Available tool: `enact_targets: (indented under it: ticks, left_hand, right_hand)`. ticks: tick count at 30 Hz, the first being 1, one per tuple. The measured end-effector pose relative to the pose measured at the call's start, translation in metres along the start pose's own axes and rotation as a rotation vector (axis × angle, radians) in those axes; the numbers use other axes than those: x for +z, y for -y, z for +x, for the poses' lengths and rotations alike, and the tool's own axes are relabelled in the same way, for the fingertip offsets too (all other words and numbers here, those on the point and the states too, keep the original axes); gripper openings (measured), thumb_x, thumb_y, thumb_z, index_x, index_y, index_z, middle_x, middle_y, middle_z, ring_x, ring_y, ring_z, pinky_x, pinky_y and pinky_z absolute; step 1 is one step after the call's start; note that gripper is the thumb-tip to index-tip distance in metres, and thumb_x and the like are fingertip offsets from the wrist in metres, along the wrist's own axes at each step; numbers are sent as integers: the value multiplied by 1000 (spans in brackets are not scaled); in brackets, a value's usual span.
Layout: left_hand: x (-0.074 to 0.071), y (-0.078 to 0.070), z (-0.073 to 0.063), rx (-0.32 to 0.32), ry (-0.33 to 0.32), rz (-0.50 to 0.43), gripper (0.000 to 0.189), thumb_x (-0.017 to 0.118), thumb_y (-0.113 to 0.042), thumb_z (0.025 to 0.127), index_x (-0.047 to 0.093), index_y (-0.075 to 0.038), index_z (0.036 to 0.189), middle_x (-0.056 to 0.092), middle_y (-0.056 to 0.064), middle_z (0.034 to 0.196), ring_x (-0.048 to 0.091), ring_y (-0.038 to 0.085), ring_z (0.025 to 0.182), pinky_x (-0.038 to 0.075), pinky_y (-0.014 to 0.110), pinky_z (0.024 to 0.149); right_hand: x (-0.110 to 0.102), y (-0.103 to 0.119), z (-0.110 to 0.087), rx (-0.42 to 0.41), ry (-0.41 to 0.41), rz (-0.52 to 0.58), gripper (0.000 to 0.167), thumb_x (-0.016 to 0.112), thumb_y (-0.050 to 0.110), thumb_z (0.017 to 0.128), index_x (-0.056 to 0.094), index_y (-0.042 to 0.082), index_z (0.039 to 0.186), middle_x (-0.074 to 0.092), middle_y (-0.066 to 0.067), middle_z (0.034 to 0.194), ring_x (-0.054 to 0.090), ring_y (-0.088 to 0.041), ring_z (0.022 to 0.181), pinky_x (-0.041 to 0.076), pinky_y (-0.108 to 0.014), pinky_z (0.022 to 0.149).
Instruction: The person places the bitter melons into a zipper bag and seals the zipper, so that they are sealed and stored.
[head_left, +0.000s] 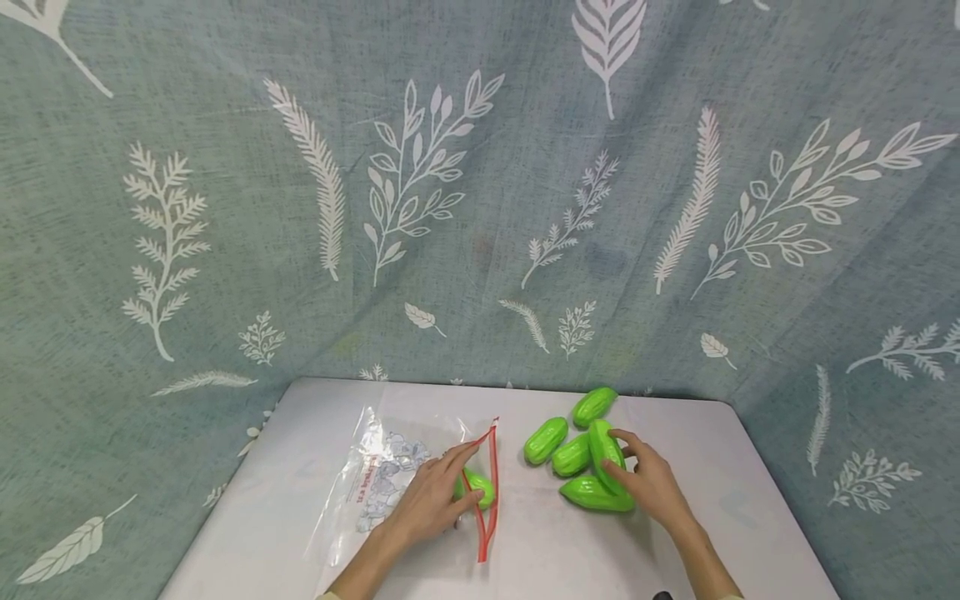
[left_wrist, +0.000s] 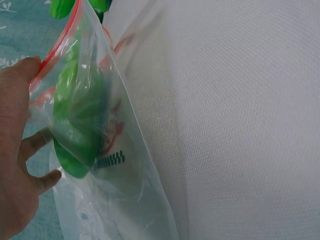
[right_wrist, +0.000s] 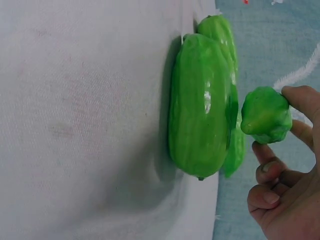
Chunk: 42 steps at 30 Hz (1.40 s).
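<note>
there's one plastic bag (head_left: 384,475) and probably six green vegetables (head_left: 572,455), one half-hidden.

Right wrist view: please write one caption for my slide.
Right hand holding a green piece, with similar pieces on the white table.

Between the open mouth (head_left: 496,487) of the plastic bag (head_left: 386,483) and the green vegetables (head_left: 546,441), a strip of the table (head_left: 528,529) is left, by which passage is permitted. The mouth is partly obstructed by the left hand (head_left: 435,497) and the vegetable inside (head_left: 483,486). Beyond the far edge, the way is limited by the patterned cloth (head_left: 480,208).
</note>
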<state>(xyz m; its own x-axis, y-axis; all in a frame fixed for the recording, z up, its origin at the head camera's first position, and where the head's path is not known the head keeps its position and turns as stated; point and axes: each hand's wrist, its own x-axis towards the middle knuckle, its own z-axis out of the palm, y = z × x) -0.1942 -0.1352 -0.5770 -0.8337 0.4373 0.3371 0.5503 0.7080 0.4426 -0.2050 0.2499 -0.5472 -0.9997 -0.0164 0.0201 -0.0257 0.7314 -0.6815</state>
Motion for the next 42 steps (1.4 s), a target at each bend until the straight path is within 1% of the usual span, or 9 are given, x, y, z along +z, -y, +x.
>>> enact_targets:
  ticks: [4, 9, 12, 16, 20, 26, 31, 36, 42]
  left_hand:
    - [0, 0, -1, -2, 5, -2, 77, 65, -52, 94, 34, -23, 158, 46, -1, 152, 50, 21, 134, 42, 53, 106]
    - [0, 0, 0, 8, -2, -6, 76, 63, -53, 94, 35, -20, 157, 47, 0, 152, 51, 23, 134, 41, 58, 106]
    - [1, 0, 0, 7, -1, 2, 77, 62, -54, 95, 33, -23, 158, 46, -1, 152, 50, 23, 135, 41, 60, 106]
    - [2, 1, 0, 3, 3, 11, 77, 61, -55, 95, 30, -27, 159, 45, -3, 153, 50, 21, 136, 41, 57, 107]
    - [3, 1, 0, 6, 1, 22, 76, 61, -56, 95, 33, -24, 158, 46, -3, 152, 49, 20, 136, 42, 55, 106]
    - [1, 0, 1, 9, 6, -2, 77, 64, -52, 95, 35, -19, 157, 47, 0, 152, 49, 23, 135, 42, 57, 106]
    - [0, 0, 2, 4, 13, -9, 77, 65, -51, 94, 33, -22, 159, 46, 0, 153, 49, 22, 136, 41, 57, 106]
    - [0, 0, 2, 4, 11, -5, 78, 64, -52, 94, 30, -26, 159, 46, 0, 153, 49, 21, 136, 42, 55, 106]
    - [1, 0, 1, 13, 4, -1, 77, 64, -52, 94, 32, -24, 159, 46, 0, 152, 49, 21, 135, 43, 55, 105]
  right_hand:
    - [2, 2, 0, 2, 10, 4, 59, 73, 39, 92, 52, 25, 145, 65, -10, 120, 61, -25, 98, 51, -39, 76]
    - [3, 5, -1, -5, 8, 6, 59, 73, 38, 92, 52, 25, 145, 65, -10, 121, 61, -25, 100, 52, -42, 78]
    - [4, 6, 0, -12, 7, 11, 59, 73, 38, 92, 52, 25, 145, 65, -9, 121, 61, -26, 102, 52, -44, 79]
    - [7, 8, -1, -10, 10, 9, 59, 73, 39, 92, 51, 26, 146, 65, -9, 122, 61, -26, 103, 53, -44, 81]
    - [10, 10, -2, -22, 7, 6, 60, 73, 38, 91, 52, 25, 146, 65, -9, 122, 61, -27, 103, 52, -44, 81]
    - [13, 13, -1, -41, 16, 25, 59, 73, 40, 92, 52, 26, 145, 66, -8, 121, 61, -24, 101, 50, -41, 79]
    - [15, 16, 0, -48, 19, 32, 57, 73, 38, 92, 54, 26, 144, 66, -8, 120, 60, -23, 97, 49, -38, 76]
    - [19, 20, -1, -57, 21, 50, 57, 75, 36, 91, 55, 27, 143, 66, -6, 120, 61, -23, 100, 49, -37, 78]
    - [25, 23, -3, -57, 26, 61, 56, 76, 37, 90, 56, 29, 142, 66, -4, 118, 60, -21, 94, 48, -35, 74]
